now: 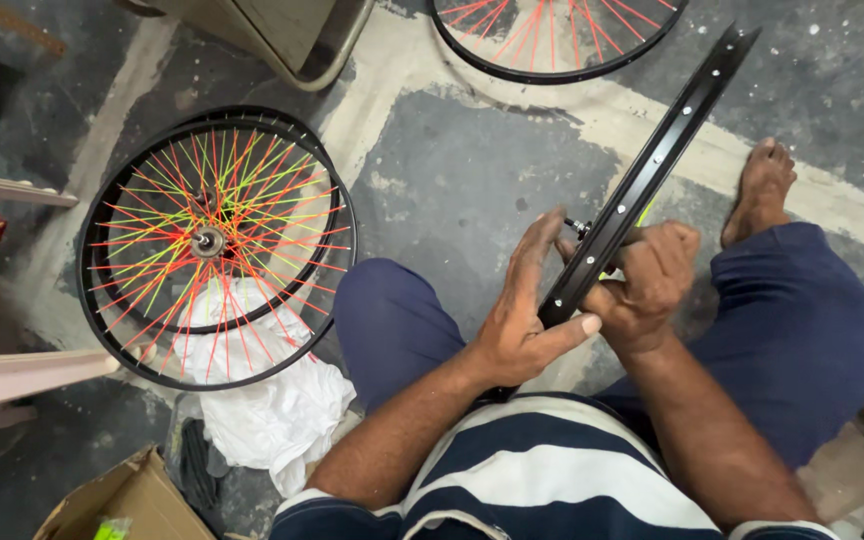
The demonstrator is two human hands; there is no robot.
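A black wheel rim [652, 165] stands edge-on between the knees, slanting from near centre up to far right. The left hand [522, 320] lies flat against its left side, fingers [537, 260] stretched open, thumb hooked across. The right hand [647, 285] curls closed around the rim's right side.

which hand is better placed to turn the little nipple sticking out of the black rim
Probably the left hand: its fingertips sit right by the small nipple on the black rim, palm open. The right hand is wrapped around the rim, steadying it.
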